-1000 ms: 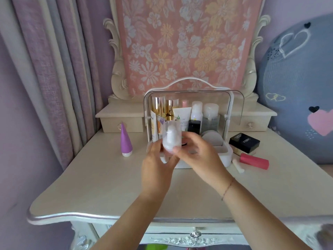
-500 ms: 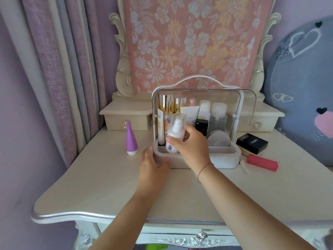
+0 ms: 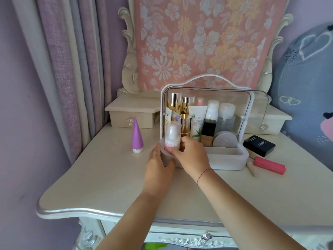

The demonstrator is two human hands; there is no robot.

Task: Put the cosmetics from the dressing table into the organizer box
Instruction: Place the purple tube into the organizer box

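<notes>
A white organizer box [image 3: 227, 159] with a clear raised lid stands on the dressing table [image 3: 108, 177], holding several bottles and tubes. My right hand [image 3: 189, 154] grips a small clear pump bottle [image 3: 173, 136] with a pink label, set upright at the box's front left corner. My left hand [image 3: 158, 165] clasps the box's left front corner from outside. On the table to the left stands a purple cone-shaped tube [image 3: 137, 137]. To the right lie a black compact box [image 3: 259, 145], a pink stick [image 3: 269, 165] and a small cream stick [image 3: 251, 166].
Small drawer units sit behind at the left [image 3: 129, 114] and right [image 3: 263, 121]. A floral cloth [image 3: 198, 42] covers the mirror. Curtains [image 3: 63, 69] hang at the left, a blue cushion [image 3: 306, 87] leans at the right. The table's silver front edge [image 3: 81, 212] curves near me.
My right hand carried the pump bottle forward and down into the box's left front corner. My left hand let go of the bottle and moved onto the box's corner.
</notes>
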